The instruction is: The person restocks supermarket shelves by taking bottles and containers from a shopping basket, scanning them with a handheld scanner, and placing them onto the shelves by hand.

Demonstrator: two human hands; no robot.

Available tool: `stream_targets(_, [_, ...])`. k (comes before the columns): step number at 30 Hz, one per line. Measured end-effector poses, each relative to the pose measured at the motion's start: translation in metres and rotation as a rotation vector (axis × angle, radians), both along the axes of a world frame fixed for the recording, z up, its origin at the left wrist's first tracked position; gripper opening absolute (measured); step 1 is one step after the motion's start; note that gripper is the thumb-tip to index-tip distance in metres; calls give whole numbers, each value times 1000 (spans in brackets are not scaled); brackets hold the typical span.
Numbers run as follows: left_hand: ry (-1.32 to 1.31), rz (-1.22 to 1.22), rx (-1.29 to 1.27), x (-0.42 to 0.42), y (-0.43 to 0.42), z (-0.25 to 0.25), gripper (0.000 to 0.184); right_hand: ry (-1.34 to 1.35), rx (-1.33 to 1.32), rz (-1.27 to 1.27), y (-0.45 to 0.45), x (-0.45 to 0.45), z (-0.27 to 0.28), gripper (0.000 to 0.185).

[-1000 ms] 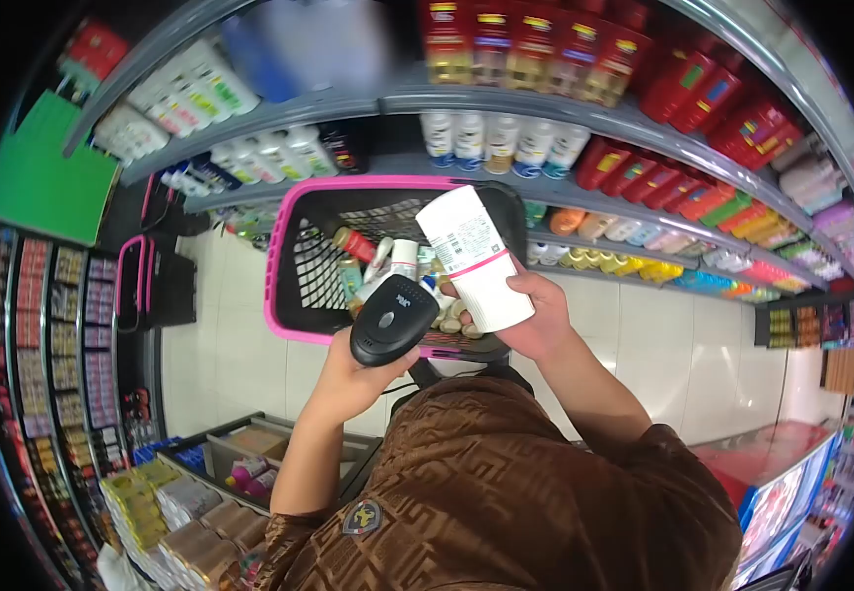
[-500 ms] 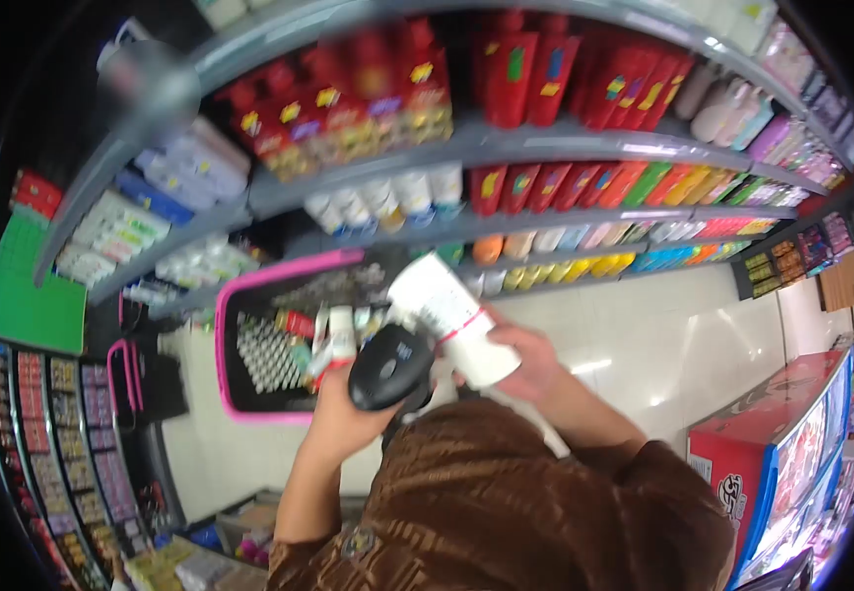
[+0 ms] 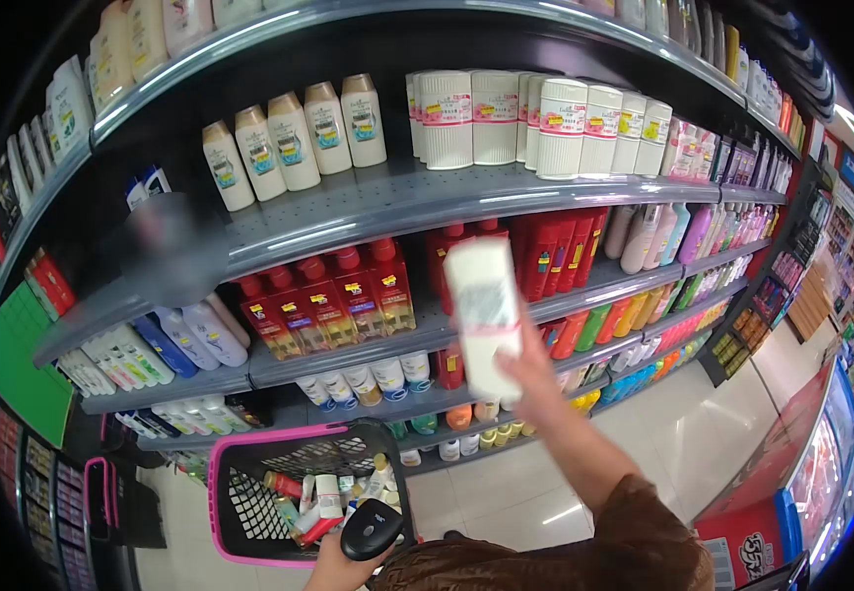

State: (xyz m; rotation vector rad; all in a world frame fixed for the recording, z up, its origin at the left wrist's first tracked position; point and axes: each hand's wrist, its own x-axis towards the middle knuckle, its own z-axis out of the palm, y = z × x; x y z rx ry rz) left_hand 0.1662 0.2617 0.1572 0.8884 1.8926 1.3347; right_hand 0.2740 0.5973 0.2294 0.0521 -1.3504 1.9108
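My right hand (image 3: 537,382) is closed around the lower part of a white bottle (image 3: 484,310) with a label and a pink band. It holds the bottle up in front of the shelves, slightly tilted. At the bottom of the view, my left hand (image 3: 341,569) grips a black handheld barcode scanner (image 3: 372,530); its handle is mostly hidden. The scanner overlaps the front right of a black shopping basket with a pink rim (image 3: 216,492). Several bottles and tubes (image 3: 327,495) lie jumbled inside the basket. Similar white containers with pink bands (image 3: 562,128) stand on the upper shelf.
Cream bottles with tan caps (image 3: 290,141) stand on the upper shelf (image 3: 397,197). Red boxed pump bottles (image 3: 355,295) fill the shelf below. Another black basket (image 3: 136,502) is at the left. A red and blue display case (image 3: 791,502) stands at the right, on the tiled floor.
My right hand has raised the white bottle away from the scanner, toward the shelves. My left hand and the scanner are lower in view. The view has tilted up, showing the upper shelf.
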Motion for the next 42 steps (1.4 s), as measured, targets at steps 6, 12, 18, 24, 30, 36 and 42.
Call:
stream_targets(6, [-15,-5,-78,-9,-34,7,46,154,538,-637,66,-43,141,68])
stream_targets(12, [-96,20,3,-19,-64,5,43,-167,961,-1359,124,-99,166,97])
stream_targets(18, [-159,6,114,-30,-88,-33,39,-372,916,-1453,151,-111,147,96])
stream_targets(24, [-130,-1,84,-37,-105,-25,35,-335,1008,-1698,159,-117,138,82])
stream_targets(30, [-99,-24,62,-46,-110,-40,40,-616,898,-1482,151,-114,150,40])
stream_targets(36, [-58,-27,62,-42,-101,-33,45,-716,876,-1486,164,-115,149,38])
stream_targets(42, [-112,-13,35,-26,-92,-25,49,-719,886,-1494,174,-118,146,37])
